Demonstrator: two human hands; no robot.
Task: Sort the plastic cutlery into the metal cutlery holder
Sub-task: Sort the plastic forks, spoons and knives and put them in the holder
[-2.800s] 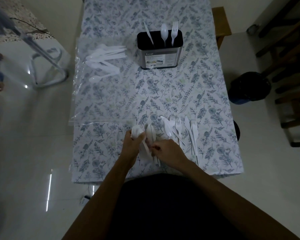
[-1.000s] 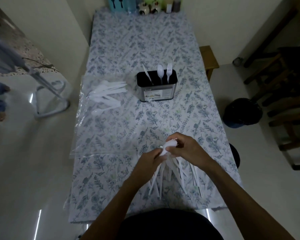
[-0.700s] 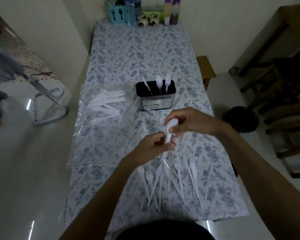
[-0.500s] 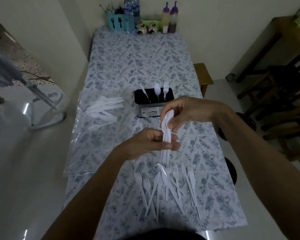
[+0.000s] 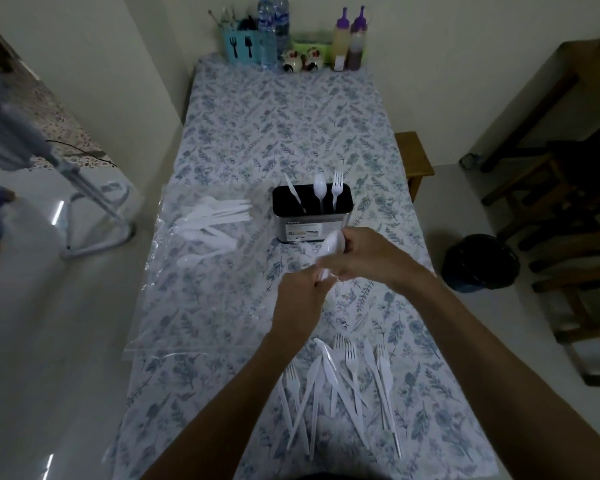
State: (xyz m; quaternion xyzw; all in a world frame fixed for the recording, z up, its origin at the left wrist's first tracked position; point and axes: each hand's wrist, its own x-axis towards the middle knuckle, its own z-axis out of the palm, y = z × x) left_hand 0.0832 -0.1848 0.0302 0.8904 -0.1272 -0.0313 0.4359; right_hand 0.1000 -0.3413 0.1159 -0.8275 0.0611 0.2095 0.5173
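Observation:
The metal cutlery holder [image 5: 312,227] stands mid-table with a white knife, spoon and fork upright in it. Just in front of it my right hand [image 5: 368,254] grips a stack of white plastic spoons [image 5: 332,244], bowls up. My left hand [image 5: 300,299] is closed on the lower handle ends of the same stack. Several white forks and knives [image 5: 340,386] lie fanned out on the tablecloth near me, below both hands.
A clear plastic bag [image 5: 201,271] with more white cutlery [image 5: 215,220] lies at the left of the holder. Bottles and a blue utensil caddy [image 5: 240,46] stand at the far end. A black bin [image 5: 478,261] and wooden chairs are at right.
Both hands lifted the spoon stack off the near pile and carried it forward to just in front of the holder. The camera tilted up, showing the table's far end.

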